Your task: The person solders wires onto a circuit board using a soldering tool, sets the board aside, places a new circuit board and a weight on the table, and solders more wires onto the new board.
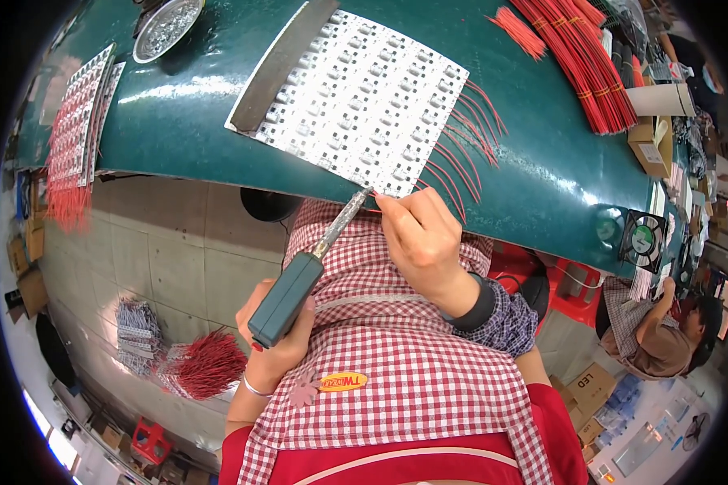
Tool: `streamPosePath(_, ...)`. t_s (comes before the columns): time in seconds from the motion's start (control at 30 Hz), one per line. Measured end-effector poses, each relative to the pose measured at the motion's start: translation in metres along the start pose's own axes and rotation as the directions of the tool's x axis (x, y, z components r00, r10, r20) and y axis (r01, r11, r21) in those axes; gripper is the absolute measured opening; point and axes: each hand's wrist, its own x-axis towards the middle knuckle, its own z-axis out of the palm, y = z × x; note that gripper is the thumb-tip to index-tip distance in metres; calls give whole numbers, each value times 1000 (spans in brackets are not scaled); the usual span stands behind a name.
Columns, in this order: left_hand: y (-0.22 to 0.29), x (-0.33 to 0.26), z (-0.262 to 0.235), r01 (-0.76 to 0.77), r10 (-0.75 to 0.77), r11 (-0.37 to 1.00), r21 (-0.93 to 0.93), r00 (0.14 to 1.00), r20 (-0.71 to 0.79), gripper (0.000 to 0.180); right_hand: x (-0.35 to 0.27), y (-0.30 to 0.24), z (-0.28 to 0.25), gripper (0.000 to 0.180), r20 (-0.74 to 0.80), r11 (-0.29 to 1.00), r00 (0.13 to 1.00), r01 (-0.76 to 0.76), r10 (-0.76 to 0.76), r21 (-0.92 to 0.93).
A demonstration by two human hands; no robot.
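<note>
My left hand (298,333) is wrapped round the dark green body of a soldering gun (285,297). The gun's metal tip reaches the near corner of a white circuit board panel (364,97), which lies on the green table. At that same corner my right hand (425,240) pinches a thin red wire (375,193), its end close beside the tip; whether the two touch I cannot tell. Several red wires (461,174) fan out from the panel's right edge. A dark flat bar (287,69) rests along the panel's left side.
Bundles of red wires (578,65) lie at the back right of the table (542,186). A metal bowl (168,31) and wired boards (77,125) are on the left, the boards overhanging the edge. A small fan (644,240) stands right, near another seated person (663,331).
</note>
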Motion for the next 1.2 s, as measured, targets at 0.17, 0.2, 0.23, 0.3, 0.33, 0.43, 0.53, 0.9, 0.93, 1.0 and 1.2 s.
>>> streamPosePath(0.17,2,1,1,-10,10,1000,25,1000,-5,17,-1,0,0,28,6,1000,1000,1,-1,-4)
streamPosePath(0.2,4,1,1,-5,5,1000,24,1000,-10,17,-1,1,0,28,5,1000,1000,1,-1,-9)
streamPosePath(0.23,5,1,1,1,-1,1000,22,1000,-15,17,-1,1,0,27,5,1000,1000,1,-1,-14)
streamPosePath(0.3,4,1,0,6,-6,1000,24,1000,1,17,-1,1,0,27,9,1000,1000,-1,1,-14)
streamPosePath(0.33,4,1,-1,11,-12,1000,25,1000,17,17,-1,1,1,27,14,1000,1000,-3,3,-14)
streamPosePath(0.43,-15,-18,-1,97,-97,994,-46,995,1,18,0,0,0,27,11,1000,1000,-7,7,-3)
streamPosePath(0.53,-18,-21,-5,39,-39,999,7,999,13,19,0,0,0,27,9,1000,1000,-8,8,-12)
streamPosePath(0.9,-17,-19,-1,78,-79,996,-33,997,-25,24,4,0,-9,24,-29,998,1000,-1,3,67)
streamPosePath(0.93,-17,-19,-1,64,-64,998,-29,998,-24,24,6,0,-11,24,-33,996,999,-4,7,87)
streamPosePath(1.0,-16,-18,-1,73,-74,997,-26,997,-25,25,9,4,-14,24,-11,997,1000,-21,22,72)
streamPosePath(1.2,-17,-16,1,68,-68,998,-19,997,-20,25,17,8,-15,25,88,996,994,-66,60,63)
